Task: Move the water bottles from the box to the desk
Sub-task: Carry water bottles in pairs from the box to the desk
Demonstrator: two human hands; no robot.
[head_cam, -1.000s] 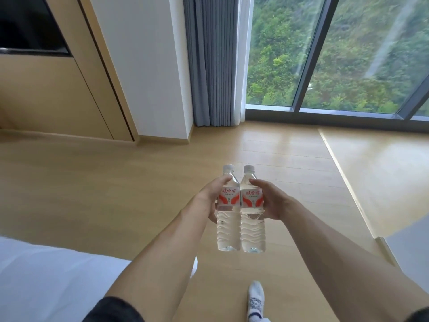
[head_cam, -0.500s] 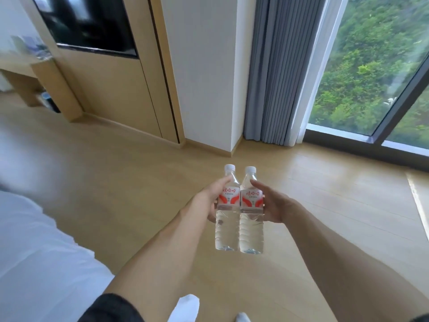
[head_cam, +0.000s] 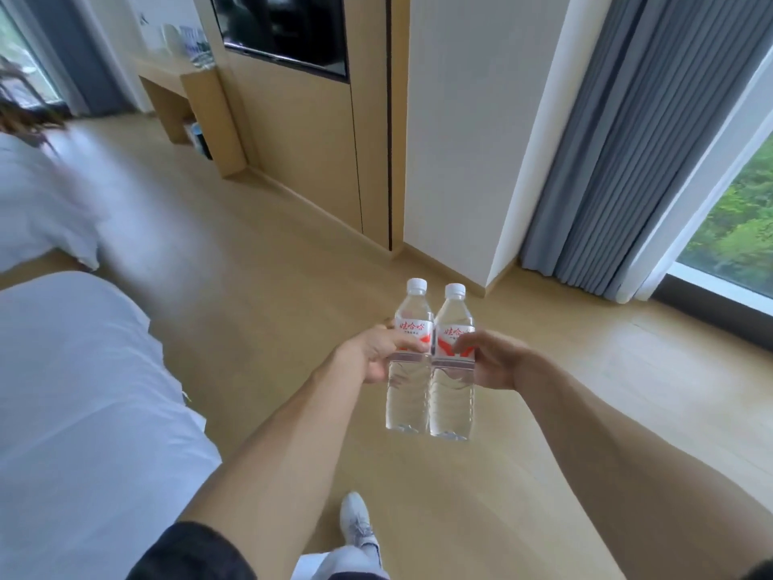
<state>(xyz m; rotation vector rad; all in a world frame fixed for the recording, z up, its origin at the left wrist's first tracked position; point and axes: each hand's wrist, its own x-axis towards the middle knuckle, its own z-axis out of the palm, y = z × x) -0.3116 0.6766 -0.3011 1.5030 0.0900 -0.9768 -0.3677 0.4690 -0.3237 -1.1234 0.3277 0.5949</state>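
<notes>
here both bottles [head_cam: 428,362] bear red "娃哈哈" labels [head_cam: 412,328].

Light wooden plank floor [head_cam: 267,253] spreads wide; a white sneaker [head_cam: 355,523] stands on it, a white-sheeted bed [head_cam: 71,403] left of the sneaker, a light wooden desk [head_cam: 196,98] far beyond.

White bed [head_cam: 75,391] at left, grey curtain [head_cam: 627,140] right, wall-mounted screen [head_cam: 284,27] above.
</notes>
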